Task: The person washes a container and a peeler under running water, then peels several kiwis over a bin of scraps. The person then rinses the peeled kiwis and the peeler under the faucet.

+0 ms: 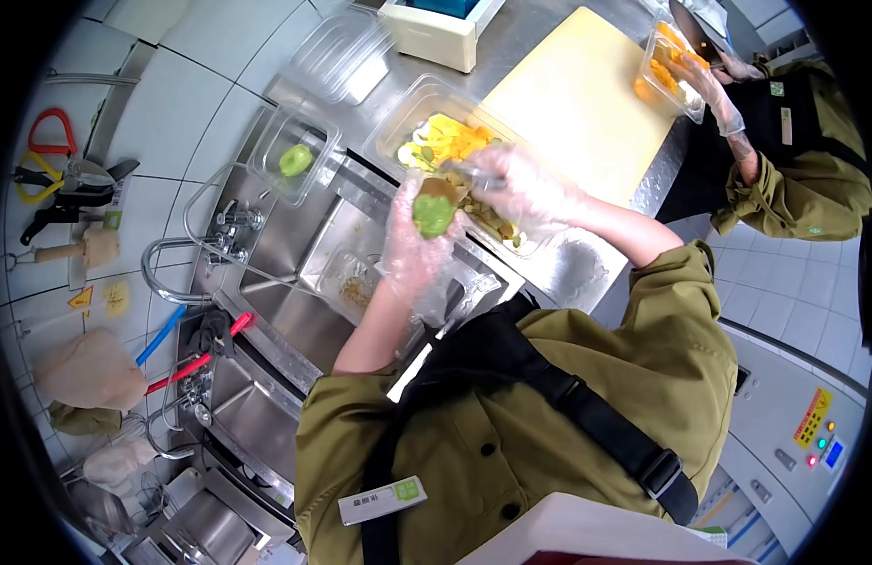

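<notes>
In my left hand (412,240), in a clear plastic glove, sits a partly peeled kiwi (435,215), green flesh below and brown skin on top. My right hand (525,184), also gloved, grips a silver metal tool (474,173) close against the kiwi's upper side. It looks like a peeler, but its working end is partly hidden. Beyond the hands, a clear plastic container (387,129) holds yellow and orange peelings, with brown-green peelings nearer me. To the left, a peeled green kiwi (295,160) lies in another clear container (261,166).
Stacked clear containers (334,52) stand at the back. A yellow cutting board (573,89) lies right of the peelings. A steel sink (299,325) with a faucet (163,250) is at left. At right, a co-worker's gloved hand (704,89) reaches into a container of orange pieces (643,91).
</notes>
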Demonstrator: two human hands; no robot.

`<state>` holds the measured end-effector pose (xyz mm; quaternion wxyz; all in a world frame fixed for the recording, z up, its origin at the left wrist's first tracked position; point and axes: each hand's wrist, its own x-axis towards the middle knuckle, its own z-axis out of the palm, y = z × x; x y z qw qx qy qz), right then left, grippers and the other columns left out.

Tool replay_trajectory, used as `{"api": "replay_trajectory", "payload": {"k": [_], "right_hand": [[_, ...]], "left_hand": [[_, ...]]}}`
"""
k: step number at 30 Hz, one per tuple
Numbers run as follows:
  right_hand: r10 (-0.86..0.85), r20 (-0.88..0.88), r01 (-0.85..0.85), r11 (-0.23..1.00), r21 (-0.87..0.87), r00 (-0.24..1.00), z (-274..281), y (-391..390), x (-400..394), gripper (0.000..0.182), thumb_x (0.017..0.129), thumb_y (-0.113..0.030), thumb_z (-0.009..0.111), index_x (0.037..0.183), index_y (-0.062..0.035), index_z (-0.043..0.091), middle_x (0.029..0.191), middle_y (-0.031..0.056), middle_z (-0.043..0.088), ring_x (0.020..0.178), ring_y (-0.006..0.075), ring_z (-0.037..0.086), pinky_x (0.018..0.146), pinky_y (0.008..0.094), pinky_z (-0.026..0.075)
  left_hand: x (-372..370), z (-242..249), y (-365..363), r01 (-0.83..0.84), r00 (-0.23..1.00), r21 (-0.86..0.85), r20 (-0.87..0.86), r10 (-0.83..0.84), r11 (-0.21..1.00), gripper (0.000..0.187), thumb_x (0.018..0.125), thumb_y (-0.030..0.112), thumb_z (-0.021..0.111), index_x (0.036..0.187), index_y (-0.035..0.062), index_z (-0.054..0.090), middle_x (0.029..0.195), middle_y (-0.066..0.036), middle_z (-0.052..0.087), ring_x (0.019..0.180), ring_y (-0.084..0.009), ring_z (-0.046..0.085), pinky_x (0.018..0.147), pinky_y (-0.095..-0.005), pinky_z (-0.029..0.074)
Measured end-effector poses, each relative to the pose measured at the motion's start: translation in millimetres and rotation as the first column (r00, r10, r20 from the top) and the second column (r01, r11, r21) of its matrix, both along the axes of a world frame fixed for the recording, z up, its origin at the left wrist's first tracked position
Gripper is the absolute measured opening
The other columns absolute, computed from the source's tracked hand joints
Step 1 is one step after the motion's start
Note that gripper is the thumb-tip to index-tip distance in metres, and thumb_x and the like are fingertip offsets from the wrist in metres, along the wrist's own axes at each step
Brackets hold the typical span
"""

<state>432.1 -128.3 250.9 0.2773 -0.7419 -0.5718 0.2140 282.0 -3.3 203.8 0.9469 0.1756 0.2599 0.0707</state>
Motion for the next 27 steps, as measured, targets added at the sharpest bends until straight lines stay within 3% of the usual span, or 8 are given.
{"api": "replay_trajectory", "payload": {"k": [5, 9, 11, 13, 18, 21, 24, 27], "right_hand": [[0.056, -0.136, -0.106, 0.913, -0.395, 0.989, 18, -10, 17, 0.046, 0.081, -0.043, 0.057, 0.106, -0.0054, 0.057, 0.09, 0.0172, 0.059, 0.091, 0.0294, 0.058, 0.077, 0.0361, 0.044], [-0.37, -0.539, -0.006, 0.821, -0.572, 0.756, 44, -5, 15, 0.054, 0.082, -0.051, 0.051, 0.108, -0.0047, 0.056, 0.097, 0.019, 0.059, 0.091, 0.0267, 0.058, 0.08, 0.0359, 0.044], [0.052, 0.264, -0.135, 0.942, 0.308, 0.963, -72, -4, 31, 0.037, 0.09, -0.037, 0.041, 0.102, -0.006, 0.058, 0.083, 0.0163, 0.061, 0.075, 0.0271, 0.061, 0.07, 0.0376, 0.047], [0.013, 0.331, -0.01, 1.0, -0.01, 0.944, 12, 8, 3, 0.032, 0.092, -0.031, 0.038, 0.097, -0.0071, 0.059, 0.075, 0.0133, 0.061, 0.068, 0.0284, 0.06, 0.064, 0.0387, 0.047], [-0.001, 0.376, -0.111, 0.954, 0.277, 0.927, 5, 13, 6, 0.021, 0.087, -0.027, 0.051, 0.076, -0.0106, 0.058, 0.055, 0.0093, 0.052, 0.051, 0.0272, 0.055, 0.049, 0.0391, 0.044], [0.115, 0.421, -0.076, 0.991, -0.11, 0.9, -22, -2, 46, 0.028, 0.089, -0.029, 0.042, 0.078, -0.0084, 0.058, 0.063, 0.0133, 0.057, 0.064, 0.0277, 0.059, 0.06, 0.0374, 0.048], [0.084, 0.391, -0.061, 0.996, -0.071, 0.916, -31, -8, 47, 0.022, 0.087, -0.023, 0.044, 0.079, -0.0072, 0.057, 0.061, 0.0132, 0.057, 0.061, 0.0279, 0.06, 0.057, 0.0366, 0.049], [-0.011, 0.575, -0.253, 0.891, 0.377, 0.818, -6, 0, 25, 0.018, 0.083, -0.021, 0.046, 0.08, -0.0064, 0.056, 0.062, 0.0125, 0.057, 0.059, 0.0275, 0.06, 0.055, 0.0362, 0.049]], "left_hand": [[-8, 11, 18, 0.036, 0.992, -0.201, -0.11, -0.059, 0.979, 0.047, 0.086, 0.042, 0.05, 0.106, -0.0007, 0.05, 0.094, -0.017, 0.054, 0.073, -0.0233, 0.052, 0.057, -0.0257, 0.048], [-6, 3, 18, 0.115, 0.986, -0.034, -0.12, -0.118, 0.993, 0.048, 0.088, 0.047, 0.046, 0.106, 0.0027, 0.05, 0.093, -0.013, 0.054, 0.072, -0.0224, 0.052, 0.055, -0.025, 0.047], [-4, 4, 14, 0.133, 0.986, 0.068, -0.114, -0.124, 0.989, 0.047, 0.088, 0.049, 0.044, 0.107, 0.0062, 0.049, 0.093, -0.01, 0.054, 0.072, -0.0208, 0.052, 0.053, -0.0248, 0.046], [5, 13, 2, 0.119, 0.986, 0.151, -0.132, -0.1, 0.981, 0.046, 0.088, 0.051, 0.043, 0.109, 0.0101, 0.048, 0.092, -0.006, 0.054, 0.072, -0.0186, 0.052, 0.052, -0.0248, 0.044], [9, 11, -6, 0.04, 0.977, 0.256, -0.212, 0.016, 0.966, 0.04, 0.09, 0.045, 0.043, 0.113, 0.0135, 0.046, 0.095, -0.005, 0.056, 0.074, -0.0162, 0.054, 0.052, -0.0271, 0.046], [-8, 35, -1, 0.035, 0.991, 0.379, -0.135, 0.017, 0.925, 0.034, 0.09, 0.041, 0.044, 0.11, 0.0129, 0.048, 0.097, -0.007, 0.057, 0.077, -0.0177, 0.057, 0.053, -0.0285, 0.047], [-6, 30, 3, 0.001, 0.981, 0.26, -0.186, 0.049, 0.966, 0.03, 0.09, 0.037, 0.045, 0.105, 0.0121, 0.051, 0.097, -0.009, 0.058, 0.08, -0.0196, 0.058, 0.055, -0.0289, 0.049], [7, 19, 2, -0.052, 0.98, 0.154, -0.182, 0.08, 0.987, 0.03, 0.091, 0.037, 0.043, 0.107, 0.0127, 0.051, 0.097, -0.007, 0.058, 0.079, -0.0198, 0.058, 0.056, -0.0297, 0.049]]}}
